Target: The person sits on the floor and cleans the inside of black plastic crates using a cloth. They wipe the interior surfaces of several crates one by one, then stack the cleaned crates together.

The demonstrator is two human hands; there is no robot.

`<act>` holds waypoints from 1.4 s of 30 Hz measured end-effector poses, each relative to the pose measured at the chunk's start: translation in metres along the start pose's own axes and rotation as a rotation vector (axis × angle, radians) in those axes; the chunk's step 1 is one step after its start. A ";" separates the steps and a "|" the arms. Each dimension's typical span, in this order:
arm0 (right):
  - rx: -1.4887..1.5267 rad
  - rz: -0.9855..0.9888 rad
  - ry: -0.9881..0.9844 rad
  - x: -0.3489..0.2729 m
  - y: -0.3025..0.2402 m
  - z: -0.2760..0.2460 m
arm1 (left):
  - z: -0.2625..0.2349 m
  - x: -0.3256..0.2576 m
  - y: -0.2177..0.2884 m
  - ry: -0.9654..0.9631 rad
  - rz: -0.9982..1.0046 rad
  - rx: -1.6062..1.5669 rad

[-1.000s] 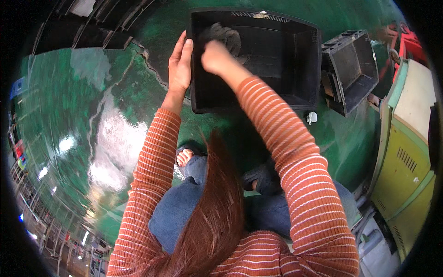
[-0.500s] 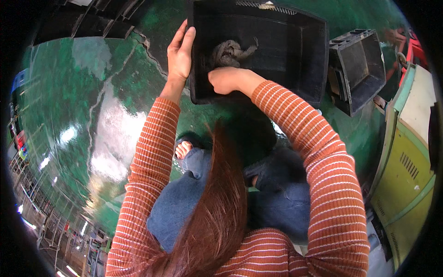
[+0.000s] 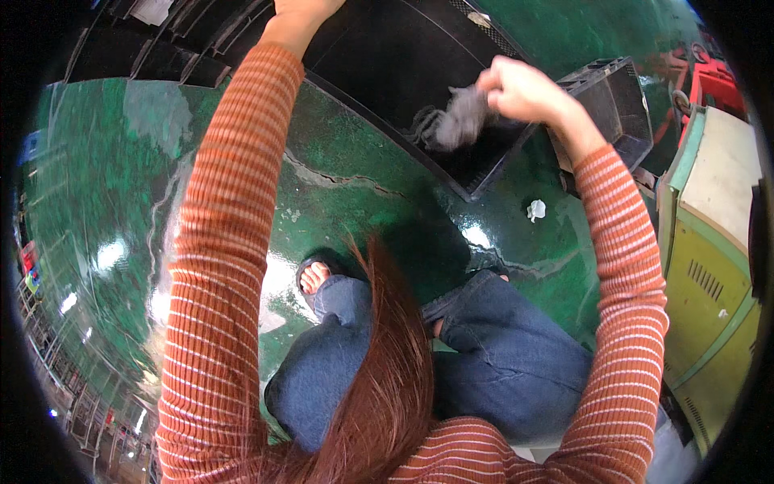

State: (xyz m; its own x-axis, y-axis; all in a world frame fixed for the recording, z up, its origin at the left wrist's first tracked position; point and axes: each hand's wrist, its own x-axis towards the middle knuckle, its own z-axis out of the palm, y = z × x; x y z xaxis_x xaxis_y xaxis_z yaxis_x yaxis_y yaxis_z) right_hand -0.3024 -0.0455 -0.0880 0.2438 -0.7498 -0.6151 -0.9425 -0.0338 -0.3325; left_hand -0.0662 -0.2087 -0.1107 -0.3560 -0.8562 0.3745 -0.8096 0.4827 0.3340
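Observation:
A large black plastic crate (image 3: 379, 50) lies at a slant on the floor ahead of me. Inside its right part, my right hand (image 3: 524, 90) is closed on a grey rag (image 3: 461, 121), which hangs from the fingers and is smeared by motion. My left hand (image 3: 308, 11) is at the crate's left end, at the upper edge of the view. Its fingers are cut off there, so their grip does not show.
A smaller black crate (image 3: 614, 113) stands to the right, beside a green and cream machine cabinet (image 3: 705, 266). A crumpled white scrap (image 3: 535, 210) lies on the cracked green floor (image 3: 355, 173). Black stacked crates (image 3: 161, 44) stand at the far left.
The crate has turned from nearly square to slanted, its left end farther away. My left hand moved away from me. My right hand carried the rag rightward within the crate.

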 end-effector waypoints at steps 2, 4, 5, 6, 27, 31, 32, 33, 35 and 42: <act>0.015 0.025 0.304 0.005 0.022 0.012 | 0.003 -0.019 0.018 0.351 0.082 -0.022; 0.151 0.068 0.365 0.035 0.037 0.061 | -0.002 -0.065 0.031 0.421 0.021 -0.190; 0.148 0.102 0.252 0.041 0.012 0.080 | 0.002 -0.101 0.029 0.308 -0.182 -0.225; -0.167 0.128 0.206 0.032 -0.036 0.093 | 0.009 -0.142 0.026 0.167 -0.382 -0.333; -0.187 0.148 -0.196 0.011 -0.039 0.085 | 0.024 -0.154 0.025 0.135 -0.617 -0.777; 0.096 -0.106 -0.156 0.040 -0.113 0.114 | 0.030 -0.148 0.026 0.129 -0.560 -0.699; 0.086 -0.113 -0.147 0.040 -0.118 0.120 | 0.029 -0.149 0.024 0.103 -0.585 -0.728; 0.170 -0.154 -0.058 0.030 -0.106 0.117 | 0.028 -0.149 0.022 0.077 -0.611 -0.757; 0.047 -0.192 -0.187 0.021 -0.068 0.105 | 0.027 -0.153 0.024 0.067 -0.672 -0.837; -0.096 0.024 -0.206 0.008 -0.050 0.090 | 0.040 -0.151 0.028 0.131 -0.645 -0.916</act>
State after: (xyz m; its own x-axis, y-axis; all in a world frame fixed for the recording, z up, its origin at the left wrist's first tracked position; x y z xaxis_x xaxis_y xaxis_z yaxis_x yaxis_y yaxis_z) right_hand -0.2332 0.0091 -0.1408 0.2537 -0.6009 -0.7580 -0.9635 -0.0877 -0.2529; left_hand -0.0542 -0.0736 -0.1928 0.1005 -0.9946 -0.0274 -0.1578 -0.0431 0.9865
